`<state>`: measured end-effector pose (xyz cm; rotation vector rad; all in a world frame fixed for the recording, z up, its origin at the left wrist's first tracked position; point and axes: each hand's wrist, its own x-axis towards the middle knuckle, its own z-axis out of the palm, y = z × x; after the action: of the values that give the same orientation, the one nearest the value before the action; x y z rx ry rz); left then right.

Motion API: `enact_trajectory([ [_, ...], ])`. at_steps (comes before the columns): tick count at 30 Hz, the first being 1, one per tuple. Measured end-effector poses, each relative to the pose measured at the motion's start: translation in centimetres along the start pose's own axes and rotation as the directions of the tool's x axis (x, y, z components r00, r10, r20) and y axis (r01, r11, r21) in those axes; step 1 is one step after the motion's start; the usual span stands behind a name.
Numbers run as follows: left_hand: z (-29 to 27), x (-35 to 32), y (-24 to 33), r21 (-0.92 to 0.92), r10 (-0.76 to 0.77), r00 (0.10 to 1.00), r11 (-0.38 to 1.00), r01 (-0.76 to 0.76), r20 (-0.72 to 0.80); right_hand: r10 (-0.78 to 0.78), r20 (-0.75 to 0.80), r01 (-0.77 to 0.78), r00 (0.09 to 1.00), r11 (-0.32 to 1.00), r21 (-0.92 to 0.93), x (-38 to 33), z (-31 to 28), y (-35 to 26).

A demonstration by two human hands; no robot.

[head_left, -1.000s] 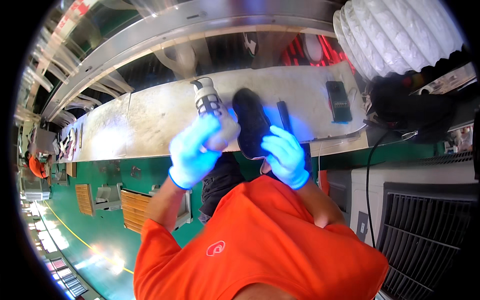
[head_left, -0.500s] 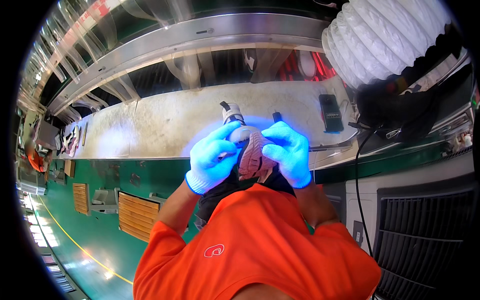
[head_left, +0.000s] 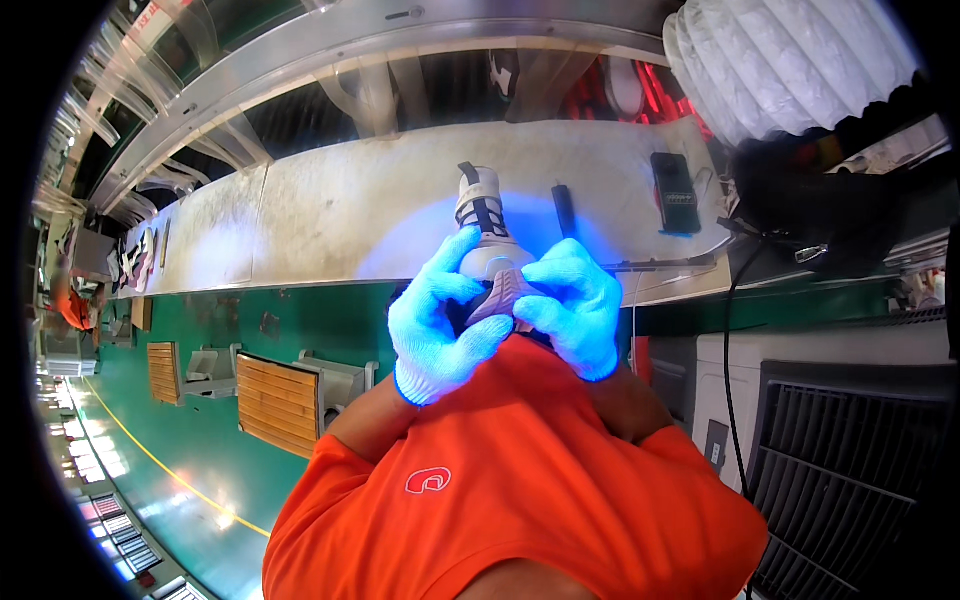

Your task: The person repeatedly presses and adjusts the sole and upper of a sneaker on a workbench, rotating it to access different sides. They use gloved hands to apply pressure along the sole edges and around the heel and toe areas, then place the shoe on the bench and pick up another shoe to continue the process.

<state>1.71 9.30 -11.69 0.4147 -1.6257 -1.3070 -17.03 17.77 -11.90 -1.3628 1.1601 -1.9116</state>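
Shoe (head_left: 487, 240), white with black laces, sits in your two gloved hands, held close to your chest above the long pale workbench (head_left: 330, 215). Your left hand (head_left: 440, 325) curls its fingers around the near end; your right hand (head_left: 565, 305) grips the opposite side, fingers closed on it. Black flat device (head_left: 675, 192) lies on the bench, well apart; slim dark tool (head_left: 564, 208) just beside the shoe.

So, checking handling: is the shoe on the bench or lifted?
Lifted: both gloved hands, left hand and right hand, grip the shoe.
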Motion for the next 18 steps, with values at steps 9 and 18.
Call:
enact_trajectory([
  [9, 1.0, -0.7, 1.8, -0.106, -0.207, 0.963, 0.976, 0.191, -0.174, -0.094, -0.027, 0.086, 0.995, 0.973, -0.214, -0.4, 1.6, -0.8],
  [18, 0.8, -0.4, 1.8, -0.181, -0.247, 0.947, 0.960, 0.212, -0.204, -0.129, -0.029, 0.112, 0.991, 0.936, -0.332, 0.3, 2.3, -1.2],
])
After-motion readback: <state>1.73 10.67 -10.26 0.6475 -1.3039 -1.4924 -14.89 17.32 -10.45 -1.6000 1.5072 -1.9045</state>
